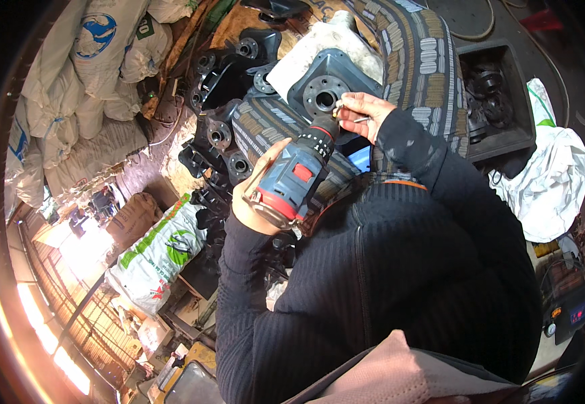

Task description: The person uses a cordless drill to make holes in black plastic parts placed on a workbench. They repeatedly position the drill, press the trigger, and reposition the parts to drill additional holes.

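Observation:
My left hand [257,195] is wrapped round a blue-grey cordless drill [291,176] with red trim, its black chuck pointing up and away from me. At the chuck's front end, my right hand [368,111] pinches small metal pieces that look like screws [358,120]. Their exact kind is too small to make out. Just beyond the fingers is a dark part with a round flange [323,94], which has a large centre hole and smaller holes around it. It rests by my lap, against a white sack-like cover [299,57].
More dark flanged parts [222,135] are heaped to the left. A black bin [501,141] at the right holds similar dark pieces. Beside it lies a crumpled white sack [548,182]. Stuffed white sacks [94,74] are stacked at the far left, with a printed bag [161,252] nearer.

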{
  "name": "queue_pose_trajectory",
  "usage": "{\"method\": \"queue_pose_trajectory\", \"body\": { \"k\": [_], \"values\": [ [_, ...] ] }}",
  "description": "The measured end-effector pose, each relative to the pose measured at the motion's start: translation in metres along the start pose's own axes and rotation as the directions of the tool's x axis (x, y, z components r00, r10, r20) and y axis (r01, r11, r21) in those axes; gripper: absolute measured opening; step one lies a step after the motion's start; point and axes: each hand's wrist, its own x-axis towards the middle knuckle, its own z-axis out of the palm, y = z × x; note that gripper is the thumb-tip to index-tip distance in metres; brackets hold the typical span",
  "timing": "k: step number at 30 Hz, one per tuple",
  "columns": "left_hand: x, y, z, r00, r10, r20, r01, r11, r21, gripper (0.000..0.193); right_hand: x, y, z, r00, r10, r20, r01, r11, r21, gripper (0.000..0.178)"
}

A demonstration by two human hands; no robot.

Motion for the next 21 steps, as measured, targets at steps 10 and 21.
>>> {"method": "queue_pose_trajectory", "body": {
  "k": [10,21],
  "values": [
    [0.038,-0.012,-0.030,0.993,-0.017,-0.118,0.062,0.917,0.394,0.047,0.032,0.013,-0.012,0.861,-0.323,-0.393,0.172,0.912,-0.372,0.029],
    [0.083,-0.003,-0.047,0.971,-0.208,0.116,0.117,0.842,0.527,0.043,0.045,0.017,-0.015,0.879,-0.308,-0.363,0.100,0.866,-0.490,0.029]
  ]
}}
